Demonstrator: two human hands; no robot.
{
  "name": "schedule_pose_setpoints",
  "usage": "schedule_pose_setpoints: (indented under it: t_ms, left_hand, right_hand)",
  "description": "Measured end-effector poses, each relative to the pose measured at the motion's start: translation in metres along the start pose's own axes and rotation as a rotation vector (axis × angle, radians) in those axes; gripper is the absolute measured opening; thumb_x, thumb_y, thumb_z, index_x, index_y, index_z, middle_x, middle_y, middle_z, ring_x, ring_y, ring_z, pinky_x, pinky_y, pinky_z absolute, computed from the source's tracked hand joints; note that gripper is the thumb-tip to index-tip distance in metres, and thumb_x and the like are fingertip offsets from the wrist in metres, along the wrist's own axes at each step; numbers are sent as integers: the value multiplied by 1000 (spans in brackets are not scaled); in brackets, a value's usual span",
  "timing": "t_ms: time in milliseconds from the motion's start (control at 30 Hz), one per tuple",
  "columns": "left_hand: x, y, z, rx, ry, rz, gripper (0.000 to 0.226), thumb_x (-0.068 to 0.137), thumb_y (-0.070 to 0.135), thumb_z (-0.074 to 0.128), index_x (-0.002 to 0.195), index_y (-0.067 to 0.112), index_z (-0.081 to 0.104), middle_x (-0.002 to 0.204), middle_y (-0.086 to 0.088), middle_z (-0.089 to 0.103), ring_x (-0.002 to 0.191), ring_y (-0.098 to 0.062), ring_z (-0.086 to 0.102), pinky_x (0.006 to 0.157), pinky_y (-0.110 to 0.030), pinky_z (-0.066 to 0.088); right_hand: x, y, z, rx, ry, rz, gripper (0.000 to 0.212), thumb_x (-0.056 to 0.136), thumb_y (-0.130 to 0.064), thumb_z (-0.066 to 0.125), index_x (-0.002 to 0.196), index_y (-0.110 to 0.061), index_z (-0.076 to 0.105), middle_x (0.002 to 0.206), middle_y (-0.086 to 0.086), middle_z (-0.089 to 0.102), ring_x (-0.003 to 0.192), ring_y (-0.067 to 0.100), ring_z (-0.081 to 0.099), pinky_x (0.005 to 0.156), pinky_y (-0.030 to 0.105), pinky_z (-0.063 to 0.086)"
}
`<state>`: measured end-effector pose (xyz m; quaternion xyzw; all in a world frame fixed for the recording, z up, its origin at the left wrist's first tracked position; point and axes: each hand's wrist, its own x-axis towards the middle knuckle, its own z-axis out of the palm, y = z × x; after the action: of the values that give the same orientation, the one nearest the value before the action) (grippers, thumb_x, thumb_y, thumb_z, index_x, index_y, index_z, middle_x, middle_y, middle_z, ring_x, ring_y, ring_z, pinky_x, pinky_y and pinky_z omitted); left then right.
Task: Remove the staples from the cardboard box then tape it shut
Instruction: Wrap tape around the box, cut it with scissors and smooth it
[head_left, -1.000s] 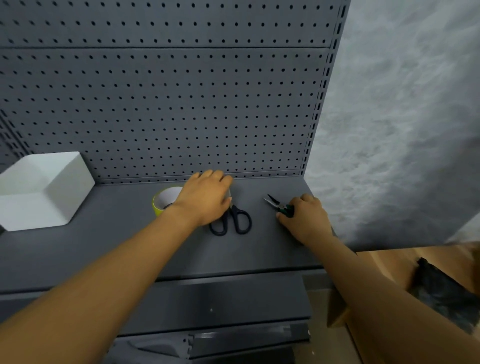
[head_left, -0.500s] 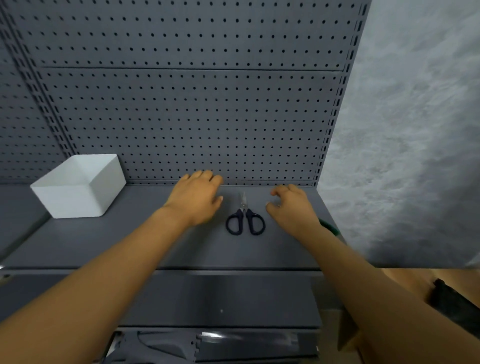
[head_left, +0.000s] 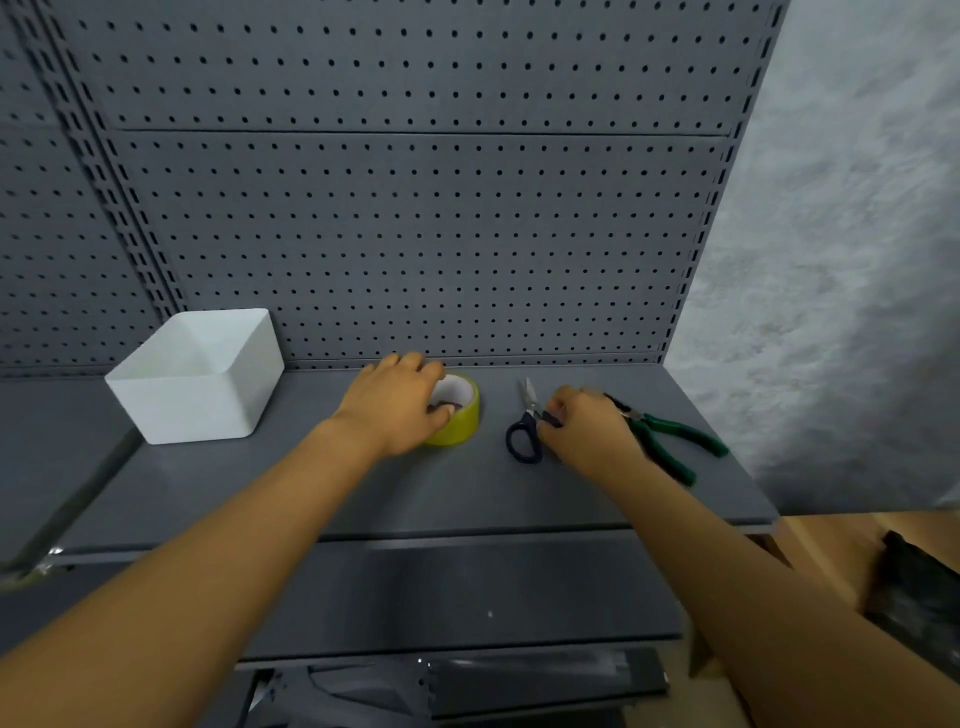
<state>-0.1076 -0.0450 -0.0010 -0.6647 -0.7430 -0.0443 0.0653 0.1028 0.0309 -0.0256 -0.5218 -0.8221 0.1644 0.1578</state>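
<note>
A yellow-green tape roll (head_left: 460, 423) lies flat on the grey shelf (head_left: 415, 493). My left hand (head_left: 397, 408) covers its left side, thumb inside the white core, fingers curled over the rim. Black-handled scissors (head_left: 521, 439) lie to the right, blades pointing at the pegboard. My right hand (head_left: 589, 431) pinches the scissors' right handle ring. Green-handled pliers (head_left: 675, 439) lie just right of that hand, partly hidden under it. A corner of the cardboard box (head_left: 831, 545) shows at the lower right, below the shelf.
A white plastic bin (head_left: 200, 376) stands at the left of the shelf against the grey pegboard (head_left: 415, 234). A rough grey wall (head_left: 831, 260) closes the right side. Something black (head_left: 917, 587) lies on the box. Lower shelves jut out below.
My left hand has settled on the tape roll with the thumb in its core. My right hand has moved left onto the scissors' handle, leaving the pliers uncovered on the shelf.
</note>
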Motion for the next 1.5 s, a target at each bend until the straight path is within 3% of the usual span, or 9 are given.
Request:
schedule_pose_setpoints:
  t_ms: [100, 400, 567, 700, 867, 1033, 1167, 1400, 1500]
  left_hand:
    - [2, -7, 6, -9, -11, 41, 47, 92, 48, 46, 131, 21, 48, 131, -4, 49, 119, -25, 43, 97, -37, 37]
    - [4, -12, 16, 5, -37, 184, 33, 93, 43, 47, 119, 27, 58, 117, 1, 58, 110, -21, 50, 99, -34, 30]
    - [4, -13, 19, 7, -67, 179, 33, 95, 36, 46, 124, 27, 57, 116, -1, 61, 111, -23, 49, 94, -34, 32]
    - [4, -11, 20, 22, -58, 184, 32, 95, 27, 48, 127, 28, 54, 116, -1, 62, 111, -24, 50, 95, -33, 32]
    - [3, -9, 21, 67, -40, 169, 28, 94, 23, 52, 121, 27, 57, 112, -1, 64, 108, -23, 54, 96, -32, 31]
    - [4, -10, 13, 84, 46, 157, 34, 93, 22, 53, 127, 29, 54, 115, 1, 63, 111, -21, 52, 95, -29, 30]
    - [4, -15, 1, 42, 127, 167, 34, 95, 26, 52, 129, 31, 53, 115, 4, 64, 109, -20, 51, 97, -28, 28]
    - [-4, -25, -21, 24, 267, 185, 28, 97, 31, 50, 122, 24, 60, 112, 5, 66, 108, -19, 52, 95, -25, 26]
    - [-10, -30, -31, 6, 316, 175, 28, 96, 29, 52, 120, 20, 61, 112, 2, 67, 108, -22, 54, 94, -28, 29]
  right_hand:
    - [0, -6, 11, -10, -7, 69, 25, 89, -25, 60, 100, -3, 56, 98, 17, 61, 83, 30, 57, 66, 35, 48]
    - [1, -14, 24, -77, -68, 178, 42, 90, -33, 63, 114, -1, 50, 112, 18, 55, 102, 31, 54, 70, 29, 36]
    - [7, -14, 20, -93, -135, 230, 41, 85, -36, 69, 73, -12, 39, 70, 2, 40, 62, 16, 43, 49, 24, 30]
    - [11, -11, 18, -104, -164, 237, 44, 83, -32, 71, 65, -14, 35, 68, 5, 42, 56, 13, 38, 44, 24, 28]
    - [6, -5, 18, -91, -143, 218, 37, 87, -35, 65, 69, -13, 41, 69, 4, 43, 60, 19, 44, 46, 27, 33]
    - [4, -2, 10, -47, -130, 176, 29, 89, -34, 61, 96, -7, 53, 75, 6, 48, 71, 25, 50, 51, 29, 37]
    - [6, -8, 0, 15, -94, 124, 27, 89, -31, 61, 97, -6, 53, 85, 11, 56, 74, 25, 53, 61, 33, 44]
    - [11, -24, -14, 162, 71, -10, 24, 88, -21, 63, 105, -4, 59, 88, 10, 59, 74, 24, 54, 67, 34, 49]
    - [16, -28, -19, 163, 109, -56, 29, 89, -22, 63, 113, -4, 61, 102, 16, 61, 79, 26, 56, 70, 32, 47]
